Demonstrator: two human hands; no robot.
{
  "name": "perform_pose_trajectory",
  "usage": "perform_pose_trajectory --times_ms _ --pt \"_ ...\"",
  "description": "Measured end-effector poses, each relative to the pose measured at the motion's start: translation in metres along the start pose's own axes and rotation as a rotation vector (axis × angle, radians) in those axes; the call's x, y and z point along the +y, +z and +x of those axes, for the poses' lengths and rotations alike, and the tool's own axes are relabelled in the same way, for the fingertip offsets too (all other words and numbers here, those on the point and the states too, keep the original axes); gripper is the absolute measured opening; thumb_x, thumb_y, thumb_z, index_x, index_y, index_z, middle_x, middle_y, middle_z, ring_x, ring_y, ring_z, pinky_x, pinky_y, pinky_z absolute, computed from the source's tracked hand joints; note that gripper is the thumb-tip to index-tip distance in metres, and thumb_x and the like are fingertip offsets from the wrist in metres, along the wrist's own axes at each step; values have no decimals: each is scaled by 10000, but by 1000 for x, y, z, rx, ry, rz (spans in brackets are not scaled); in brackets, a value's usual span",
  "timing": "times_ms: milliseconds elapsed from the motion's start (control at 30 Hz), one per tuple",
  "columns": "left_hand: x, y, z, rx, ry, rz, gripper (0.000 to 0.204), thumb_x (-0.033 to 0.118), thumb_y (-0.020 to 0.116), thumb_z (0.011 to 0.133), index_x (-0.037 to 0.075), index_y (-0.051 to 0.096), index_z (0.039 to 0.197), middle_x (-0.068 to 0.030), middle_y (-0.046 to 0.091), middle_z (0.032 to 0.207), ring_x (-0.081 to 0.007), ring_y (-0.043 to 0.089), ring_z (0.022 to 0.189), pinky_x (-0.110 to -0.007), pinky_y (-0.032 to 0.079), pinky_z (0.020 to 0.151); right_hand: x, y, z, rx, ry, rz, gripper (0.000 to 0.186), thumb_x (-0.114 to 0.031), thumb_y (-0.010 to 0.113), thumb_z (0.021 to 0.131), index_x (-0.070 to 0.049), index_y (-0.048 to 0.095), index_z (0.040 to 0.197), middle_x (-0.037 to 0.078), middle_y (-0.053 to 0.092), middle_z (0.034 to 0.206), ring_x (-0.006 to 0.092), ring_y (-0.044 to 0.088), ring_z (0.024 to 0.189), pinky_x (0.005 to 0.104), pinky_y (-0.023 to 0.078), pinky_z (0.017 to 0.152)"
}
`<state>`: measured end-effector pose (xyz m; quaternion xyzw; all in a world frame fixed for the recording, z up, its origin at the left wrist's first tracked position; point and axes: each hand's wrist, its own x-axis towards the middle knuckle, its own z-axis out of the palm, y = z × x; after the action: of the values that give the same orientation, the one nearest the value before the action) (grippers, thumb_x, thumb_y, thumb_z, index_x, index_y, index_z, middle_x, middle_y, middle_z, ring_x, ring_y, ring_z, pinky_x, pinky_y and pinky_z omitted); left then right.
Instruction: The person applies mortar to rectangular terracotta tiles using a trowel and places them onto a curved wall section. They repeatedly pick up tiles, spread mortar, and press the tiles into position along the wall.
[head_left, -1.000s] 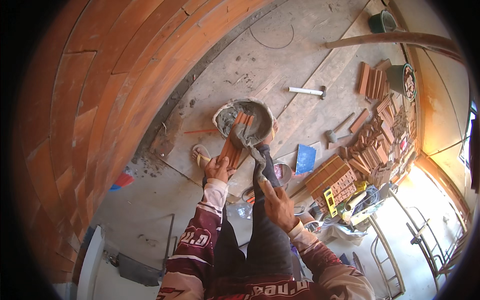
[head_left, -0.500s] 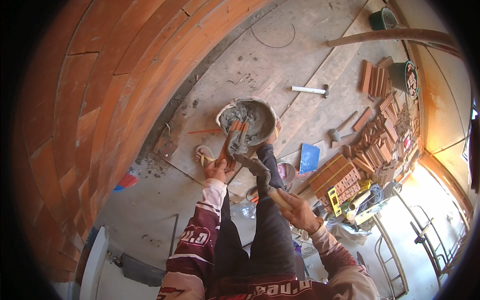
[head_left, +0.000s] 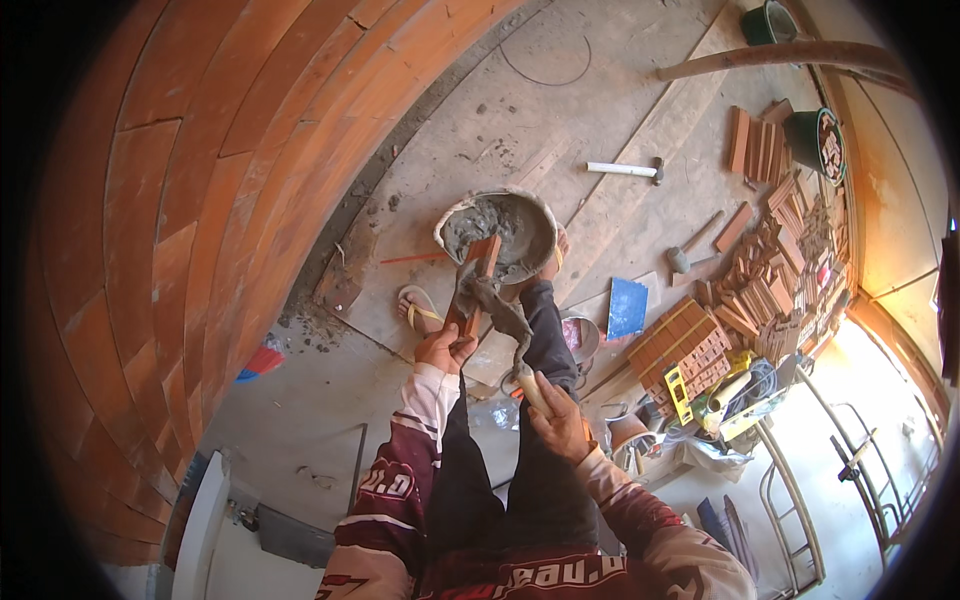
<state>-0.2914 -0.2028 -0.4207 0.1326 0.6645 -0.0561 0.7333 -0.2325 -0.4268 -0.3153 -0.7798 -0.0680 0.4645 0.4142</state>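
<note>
My left hand (head_left: 443,349) is closed round the near end of a reddish clay brick (head_left: 486,256), which is held tilted over the near rim of a mortar bucket (head_left: 551,232). Grey wet mortar (head_left: 512,222) lies in the bucket. My right hand (head_left: 562,426) grips the pale handle of a trowel (head_left: 514,322). The trowel's mortar-smeared blade lies against the brick's side, with grey mortar on the brick there. My sandalled feet stand on either side of the bucket.
A curved brick wall (head_left: 240,170) rises on the left. At right lie a white-handled hammer (head_left: 620,169), a mallet (head_left: 680,260), a blue board (head_left: 625,308), stacked bricks (head_left: 680,345) and a yellow level (head_left: 679,393). A pole (head_left: 770,58) slants across the far right.
My right hand has moved left and nearer my body, turning the trowel more upright. The mortar has shifted from the brick's far end toward its middle, baring the far end.
</note>
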Motion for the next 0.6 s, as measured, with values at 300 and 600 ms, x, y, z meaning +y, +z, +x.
perform_pose_trajectory --times_ms 300,600 --pt "17 -20 -19 -58 27 210 239 152 607 926 -2 600 1108 -49 620 893 -190 649 732 -323 584 680 33 -15 27 146 61 154 610 -118 606 842 -9 404 1406 185 605 1074 287 604 956 333 457 864" --pt "10 -30 -22 -109 -61 164 189 143 614 920 -4 621 1039 -64 644 860 -190 661 726 -313 586 652 29 3 50 197 -222 -387 544 -64 620 825 -93 461 1344 172 561 1040 368 580 933 440 516 741"
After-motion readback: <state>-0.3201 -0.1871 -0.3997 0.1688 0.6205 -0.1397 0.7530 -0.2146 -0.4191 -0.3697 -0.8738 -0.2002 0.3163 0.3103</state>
